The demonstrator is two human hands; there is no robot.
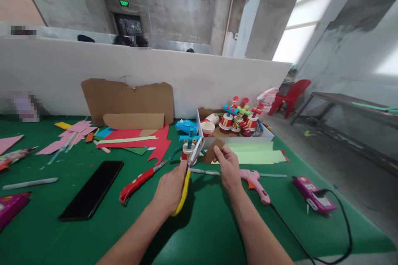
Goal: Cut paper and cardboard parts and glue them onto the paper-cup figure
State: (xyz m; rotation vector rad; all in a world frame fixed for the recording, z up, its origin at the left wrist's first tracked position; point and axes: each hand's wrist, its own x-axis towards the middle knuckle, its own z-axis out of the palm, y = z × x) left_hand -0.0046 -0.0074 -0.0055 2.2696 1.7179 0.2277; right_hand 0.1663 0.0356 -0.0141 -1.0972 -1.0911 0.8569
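Note:
My left hand (pixel 171 188) is wrapped round the yellow-handled scissors (pixel 185 192), whose blades point up and away from me. A small brown piece of cardboard (pixel 210 153) is pinched between the thumb and fingers of my right hand (pixel 228 165). Its left edge is close to the blades; I cannot tell whether they touch. Just behind the scissors stands a paper-cup figure (pixel 186 148) with a blue top and coiled arms, partly hidden. To the left lies a red-handled cutting tool (pixel 137 185), and a pink glue gun (pixel 256 184) is right of my right hand.
Several cup figures (pixel 235 121) stand in a white box (pixel 264 136) at the back. Pale green paper strips (pixel 248 155) lie before it. Leftward are a black phone (pixel 92 190), red paper (pixel 124 137) and cardboard (pixel 130 99). A cord runs from a purple power block (pixel 314 198).

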